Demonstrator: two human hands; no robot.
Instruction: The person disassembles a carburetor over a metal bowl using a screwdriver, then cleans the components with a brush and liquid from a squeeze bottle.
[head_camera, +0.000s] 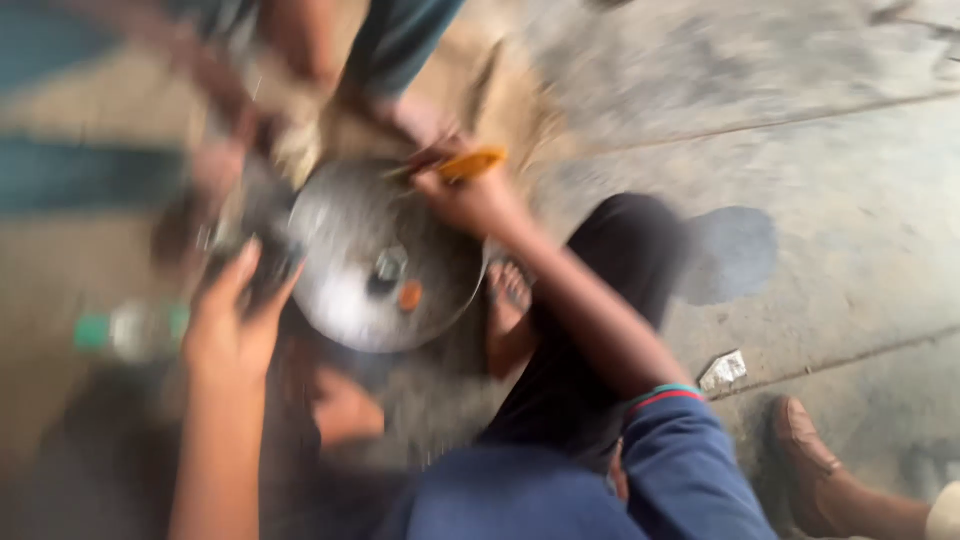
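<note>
— Two hands at work?
— Yes. The right hand (470, 197) is clenched on a small orange-yellow tool (472, 163) at the far rim of the round, shiny metal disc (345, 250) lying on the concrete floor (800, 150).
— And the left hand (228, 320)?
— Raised at the disc's left edge; blur hides its grip, so I cannot tell.

Right hand (470, 195) grips an orange-handled tool (472, 163) over a round metal disc (385, 260); left hand (232, 320) holds its edge.
</note>
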